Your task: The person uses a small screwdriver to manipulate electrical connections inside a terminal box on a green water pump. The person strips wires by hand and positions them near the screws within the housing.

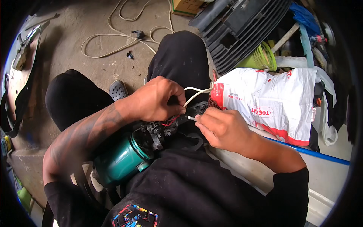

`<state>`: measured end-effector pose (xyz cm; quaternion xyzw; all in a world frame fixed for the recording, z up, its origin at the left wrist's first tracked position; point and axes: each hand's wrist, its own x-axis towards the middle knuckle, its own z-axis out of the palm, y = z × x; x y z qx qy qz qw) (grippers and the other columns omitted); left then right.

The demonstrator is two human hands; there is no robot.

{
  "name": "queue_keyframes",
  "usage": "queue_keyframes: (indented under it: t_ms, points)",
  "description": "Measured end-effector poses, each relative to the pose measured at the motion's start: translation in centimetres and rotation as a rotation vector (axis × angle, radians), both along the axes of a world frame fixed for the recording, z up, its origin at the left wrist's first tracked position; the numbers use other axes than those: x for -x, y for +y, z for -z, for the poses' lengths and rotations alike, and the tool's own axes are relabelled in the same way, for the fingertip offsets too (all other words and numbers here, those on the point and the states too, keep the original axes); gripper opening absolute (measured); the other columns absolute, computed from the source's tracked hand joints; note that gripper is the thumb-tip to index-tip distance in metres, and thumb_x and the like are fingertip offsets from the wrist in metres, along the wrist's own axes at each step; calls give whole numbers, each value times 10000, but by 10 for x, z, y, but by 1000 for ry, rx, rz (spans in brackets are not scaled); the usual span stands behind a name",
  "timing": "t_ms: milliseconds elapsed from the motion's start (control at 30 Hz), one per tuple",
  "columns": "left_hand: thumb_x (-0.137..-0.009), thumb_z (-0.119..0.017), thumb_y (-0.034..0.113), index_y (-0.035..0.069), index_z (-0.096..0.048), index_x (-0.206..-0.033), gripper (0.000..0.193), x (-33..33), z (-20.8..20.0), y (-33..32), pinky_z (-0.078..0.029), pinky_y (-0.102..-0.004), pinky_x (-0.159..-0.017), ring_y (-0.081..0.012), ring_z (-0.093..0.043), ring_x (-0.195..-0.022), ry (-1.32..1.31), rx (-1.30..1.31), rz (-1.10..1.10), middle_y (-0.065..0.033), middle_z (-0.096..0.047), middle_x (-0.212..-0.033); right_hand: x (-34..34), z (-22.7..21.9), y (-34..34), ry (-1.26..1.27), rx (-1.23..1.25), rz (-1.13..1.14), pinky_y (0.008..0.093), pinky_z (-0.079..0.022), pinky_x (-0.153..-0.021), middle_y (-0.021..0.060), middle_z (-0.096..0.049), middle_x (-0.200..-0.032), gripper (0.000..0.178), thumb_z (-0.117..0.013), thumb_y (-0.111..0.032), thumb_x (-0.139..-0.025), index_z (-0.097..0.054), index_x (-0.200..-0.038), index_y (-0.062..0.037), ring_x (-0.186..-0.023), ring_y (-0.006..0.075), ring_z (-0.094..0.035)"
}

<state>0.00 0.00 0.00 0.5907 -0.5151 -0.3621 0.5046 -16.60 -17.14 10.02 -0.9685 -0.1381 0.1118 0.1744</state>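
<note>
Across my lap lies a partly opened power tool with a rounded green housing (pixel 118 162) and exposed dark metal parts (pixel 149 136). Thin red wires (pixel 172 121) come out of its open end. My left hand (pixel 163 99) reaches over the tool, its thumb and fingers pinching a white cable (pixel 193 97) that loops off to the right. In my right hand (pixel 223 126), close beside the left, a short whitish stick-like piece (pixel 191 118) pokes out between thumb and fingers. Its kind cannot be made out.
A white and red plastic sack (pixel 264 100) lies to my right, with a black slatted grille (pixel 245 32) and a yellow-green basket (pixel 261 56) beyond it. A pale cord (pixel 102 35) with a dark plug (pixel 139 34) trails over the concrete floor. A blue rod (pixel 317 152) runs below the sack.
</note>
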Motion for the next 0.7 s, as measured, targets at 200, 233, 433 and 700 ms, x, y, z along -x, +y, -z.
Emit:
queue_keyframes:
  t_ms: [200,233,433,700]
  points:
    - [-766,-791,130,9,-729,-864,168,-1,1,2,-547,-403,-723,-337,-709,-826,-11,-7,-13,-170,-711,-828,-3,1,5,2,59,-39,342,-498,-512,66,-586,-774,146,-761,-97,-835,-695,-939,-19,-602,236,-625]
    - [-765,-791,131,9,-729,-866,170,0,1,2,-547,-403,-723,-339,-708,-826,-7,-5,-10,-171,-710,-830,-3,2,5,20,44,-23,348,-500,-515,70,-591,-773,141,-758,-99,-838,-697,-937,-19,-606,243,-628]
    - [-765,-794,131,10,-729,-870,173,3,2,1,-546,-407,-724,-343,-706,-831,-29,37,-16,-173,-709,-835,-4,-3,7,102,14,33,399,-558,-583,115,-600,-754,140,-705,-128,-886,-607,-849,-35,-641,300,-676]
    - [-767,-792,125,10,-729,-869,166,3,2,1,-548,-406,-726,-345,-706,-827,-24,56,-11,-171,-711,-839,-3,-4,11,111,24,41,409,-564,-580,127,-608,-756,154,-694,-130,-904,-604,-840,-23,-639,323,-681]
